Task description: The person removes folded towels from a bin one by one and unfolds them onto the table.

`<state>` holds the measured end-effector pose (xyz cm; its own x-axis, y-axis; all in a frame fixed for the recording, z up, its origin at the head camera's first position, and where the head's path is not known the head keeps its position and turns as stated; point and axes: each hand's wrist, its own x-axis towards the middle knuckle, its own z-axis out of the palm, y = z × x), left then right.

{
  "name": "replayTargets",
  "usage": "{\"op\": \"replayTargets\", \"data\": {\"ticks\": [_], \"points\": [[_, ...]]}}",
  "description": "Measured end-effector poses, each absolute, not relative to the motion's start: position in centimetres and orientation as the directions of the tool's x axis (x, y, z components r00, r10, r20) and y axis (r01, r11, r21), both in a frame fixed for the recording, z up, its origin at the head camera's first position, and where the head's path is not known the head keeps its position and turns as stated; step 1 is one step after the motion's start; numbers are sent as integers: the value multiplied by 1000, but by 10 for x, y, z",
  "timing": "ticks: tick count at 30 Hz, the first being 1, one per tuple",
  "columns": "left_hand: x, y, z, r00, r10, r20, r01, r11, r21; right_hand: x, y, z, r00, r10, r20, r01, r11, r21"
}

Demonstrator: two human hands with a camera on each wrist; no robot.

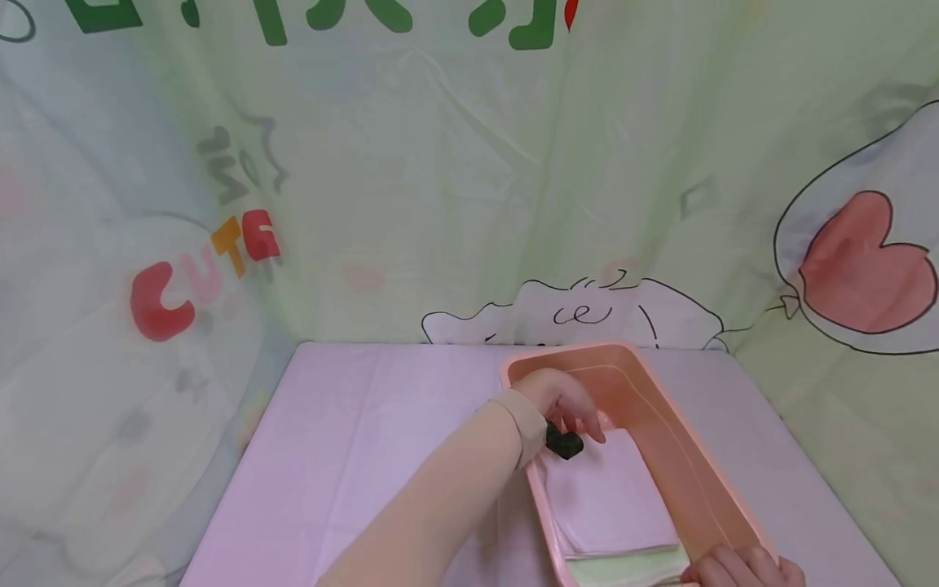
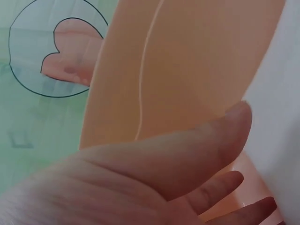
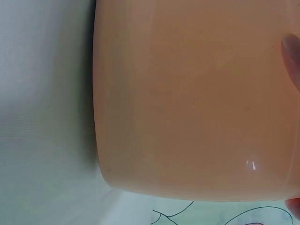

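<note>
A pink plastic bin (image 1: 697, 456) stands on the table, with folded cloths along its left side. On top lies a white folded cloth (image 1: 612, 505), and a pale green folded cloth (image 1: 631, 566) shows below its near edge. My left hand (image 1: 568, 399) reaches into the far part of the bin, fingers pointing down at the white cloth's far edge. In the left wrist view its thumb (image 2: 234, 126) is stretched out and the fingers are loosely bent, with the white cloth beside them. My right hand (image 1: 741, 567) grips the bin's near right rim, its thumb (image 3: 293, 54) against the outer wall.
A pale lilac cover (image 1: 381, 456) lies over the table, left and right of the bin. Printed curtains (image 1: 469, 187) hang behind and at both sides, close to the table's edges. A small black device (image 1: 563, 442) sits at my left wrist.
</note>
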<state>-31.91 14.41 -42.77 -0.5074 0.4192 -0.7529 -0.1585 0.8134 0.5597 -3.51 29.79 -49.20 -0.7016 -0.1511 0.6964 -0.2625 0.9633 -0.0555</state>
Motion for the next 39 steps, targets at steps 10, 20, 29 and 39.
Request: {"op": "replayTargets", "data": {"ticks": [10,20,29,39], "points": [[-314,140,-425,-455,386,-802,-79,880,468,-35,301,-492,-682,-165,712,-304,950,-71],[-314,139,-433,-498,483,-720,-47,814,579,-40,305,-498,-635,-185,750,-332,942,-49],[-313,146,-431,-508,339,-792,-52,905,421,-47,308,-504,-549,-193,813,-375,927,-33],[-316,147,-435,-495,292,-819,24,946,323,-58,311,-513,-414,-208,886,-445,895,2]]}}
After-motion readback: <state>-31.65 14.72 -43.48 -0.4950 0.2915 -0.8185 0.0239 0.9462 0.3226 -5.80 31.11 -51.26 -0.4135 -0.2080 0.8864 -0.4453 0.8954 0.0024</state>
